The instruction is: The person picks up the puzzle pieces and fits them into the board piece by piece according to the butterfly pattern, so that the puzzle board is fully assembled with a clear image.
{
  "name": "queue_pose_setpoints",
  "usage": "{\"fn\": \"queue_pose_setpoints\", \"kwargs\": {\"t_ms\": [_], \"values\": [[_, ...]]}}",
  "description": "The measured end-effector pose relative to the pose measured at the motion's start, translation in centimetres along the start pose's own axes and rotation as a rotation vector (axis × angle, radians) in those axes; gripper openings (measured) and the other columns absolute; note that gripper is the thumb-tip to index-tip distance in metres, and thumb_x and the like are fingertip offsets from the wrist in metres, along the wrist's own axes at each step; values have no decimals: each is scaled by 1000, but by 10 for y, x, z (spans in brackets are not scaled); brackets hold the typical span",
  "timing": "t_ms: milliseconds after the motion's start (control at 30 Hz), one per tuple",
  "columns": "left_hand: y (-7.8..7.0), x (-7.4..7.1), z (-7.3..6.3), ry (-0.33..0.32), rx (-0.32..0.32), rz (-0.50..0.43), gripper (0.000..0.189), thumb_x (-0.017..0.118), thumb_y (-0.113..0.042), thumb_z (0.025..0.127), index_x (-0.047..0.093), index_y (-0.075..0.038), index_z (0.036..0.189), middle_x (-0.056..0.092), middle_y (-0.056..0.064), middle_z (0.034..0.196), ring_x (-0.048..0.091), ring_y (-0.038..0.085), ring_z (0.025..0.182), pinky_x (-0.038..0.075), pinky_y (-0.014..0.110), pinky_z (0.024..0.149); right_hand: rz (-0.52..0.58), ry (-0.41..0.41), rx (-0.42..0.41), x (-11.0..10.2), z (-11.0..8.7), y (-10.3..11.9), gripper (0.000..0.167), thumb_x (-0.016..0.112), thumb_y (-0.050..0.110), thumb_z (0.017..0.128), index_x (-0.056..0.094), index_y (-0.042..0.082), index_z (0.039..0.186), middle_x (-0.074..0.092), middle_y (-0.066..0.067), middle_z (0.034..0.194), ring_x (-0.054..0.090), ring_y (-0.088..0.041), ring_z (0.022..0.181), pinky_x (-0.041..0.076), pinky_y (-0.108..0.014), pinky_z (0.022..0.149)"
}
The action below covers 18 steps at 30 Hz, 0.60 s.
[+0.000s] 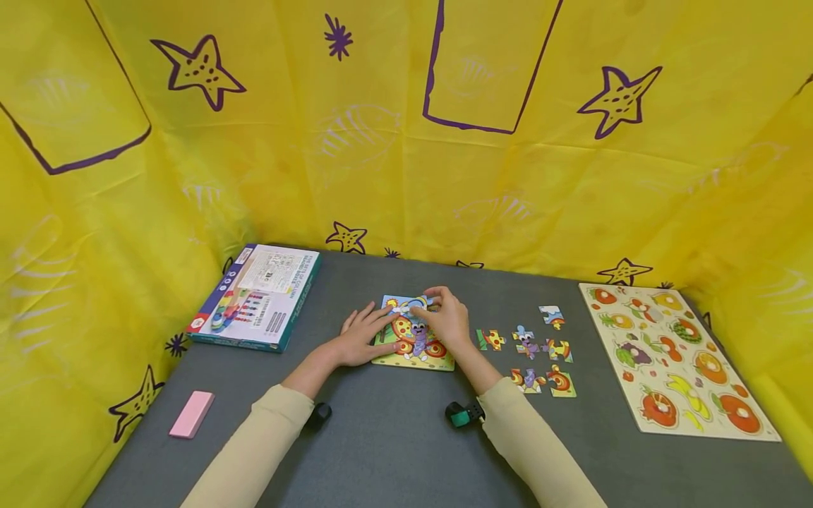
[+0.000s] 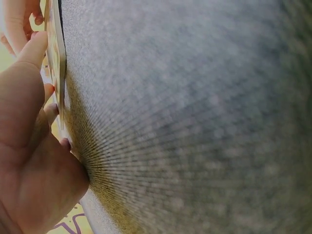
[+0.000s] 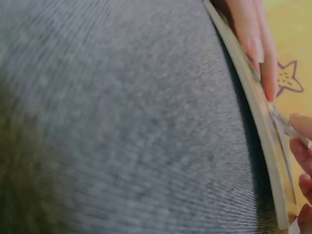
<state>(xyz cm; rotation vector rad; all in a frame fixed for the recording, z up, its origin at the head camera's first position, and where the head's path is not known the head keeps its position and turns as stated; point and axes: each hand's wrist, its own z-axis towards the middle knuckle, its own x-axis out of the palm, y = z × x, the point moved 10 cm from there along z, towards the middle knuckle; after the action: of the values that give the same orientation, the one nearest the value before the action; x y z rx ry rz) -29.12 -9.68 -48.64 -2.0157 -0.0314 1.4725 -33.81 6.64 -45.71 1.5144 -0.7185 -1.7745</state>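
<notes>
A butterfly jigsaw board [image 1: 416, 358] lies on the grey table between the two hands. My left hand [image 1: 360, 340] rests with spread, fairly straight fingers on the board's left side; in the left wrist view its thumb [image 2: 34, 51] lies at the board's edge. Over the upper right of the board, my right hand [image 1: 449, 321] pinches a puzzle piece [image 3: 288, 129], which is tilted against the board's surface in the right wrist view. Its printed face is mostly hidden by the fingers. Right of the board lie several loose butterfly pieces [image 1: 528, 381].
A fruit puzzle board [image 1: 682, 360] lies at the far right. On the left are a boxed bead toy [image 1: 260, 296] and a pink block [image 1: 192, 415]. Yellow patterned cloth [image 1: 381, 176] hangs along the table's back and sides.
</notes>
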Motion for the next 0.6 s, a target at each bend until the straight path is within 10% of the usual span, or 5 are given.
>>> {"fn": "queue_pose_setpoints", "kwargs": {"t_ms": [600], "values": [[-12,-8,-1,-56,-47,102,66,52,-52,97,34,-24,154,28,4,158,13,38,146,13,63,110,-157,1,-25,5,-3,0,45,81,39,80,64,12,112,67,-9,101,53,-26,94,36,-43,87]]}}
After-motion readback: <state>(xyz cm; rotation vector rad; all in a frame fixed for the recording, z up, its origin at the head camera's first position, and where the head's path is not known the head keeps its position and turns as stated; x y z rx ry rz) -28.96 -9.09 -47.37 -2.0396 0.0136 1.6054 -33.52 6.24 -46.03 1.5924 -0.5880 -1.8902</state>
